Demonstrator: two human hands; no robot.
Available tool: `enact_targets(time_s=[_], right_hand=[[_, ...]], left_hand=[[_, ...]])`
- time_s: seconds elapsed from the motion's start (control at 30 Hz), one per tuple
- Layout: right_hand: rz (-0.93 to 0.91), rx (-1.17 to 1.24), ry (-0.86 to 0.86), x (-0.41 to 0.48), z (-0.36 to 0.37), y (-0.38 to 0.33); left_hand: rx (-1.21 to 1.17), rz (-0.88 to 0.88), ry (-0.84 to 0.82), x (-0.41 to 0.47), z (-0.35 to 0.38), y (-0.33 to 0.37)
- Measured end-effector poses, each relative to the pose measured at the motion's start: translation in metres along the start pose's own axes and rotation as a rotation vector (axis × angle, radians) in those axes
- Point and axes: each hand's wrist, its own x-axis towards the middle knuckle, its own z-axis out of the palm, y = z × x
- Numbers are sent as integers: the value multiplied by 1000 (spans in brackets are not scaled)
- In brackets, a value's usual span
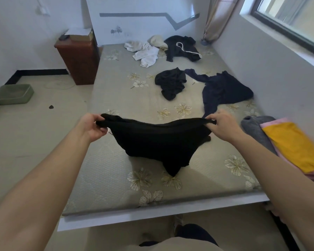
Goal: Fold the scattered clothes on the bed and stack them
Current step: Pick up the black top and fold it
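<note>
Bed (116,156) | our left hand (92,126) and right hand (223,126) pinch black garment (159,142), fingers (211,126) clamped on its top edge

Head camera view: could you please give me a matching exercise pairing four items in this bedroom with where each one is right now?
Items:
1 black garment
2 yellow garment
3 white garment
4 green basin

Places:
A on the floor
B atop the folded stack
C gripped by the left hand and right hand
D crumpled near the headboard

Pairs: 1-C, 2-B, 3-D, 4-A.
</note>
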Motion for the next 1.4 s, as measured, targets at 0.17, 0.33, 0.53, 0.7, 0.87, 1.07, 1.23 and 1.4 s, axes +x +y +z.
enact_targets(time_s=[0.17, 0.33, 0.53, 0.7, 0.87, 1.07, 1.23, 1.4], right_hand=[[-7, -43, 42, 2, 5, -4], [36, -94, 81, 7, 7, -9], [13, -123, 81, 10, -3, -16], [-1, -49, 276, 20, -40, -24], [-45, 279, 604, 36, -78, -47], [-29, 353, 679, 46, -79, -51], [30, 149, 416, 59, -52, -18], [46, 147, 269, 96, -25, 2]], left_hand=[[401, 168, -188, -8, -8, -5], [1337, 253, -93, -3, -20, -14], [1212, 449, -66, -7, -15, -15], [894, 712, 23, -24, 13, 32], [835, 1029, 59, -39, 41, 84], [881, 947, 87, -30, 50, 85], [682, 409, -66, 3, 40, 67], [536, 348, 1, 52, 54, 54]])
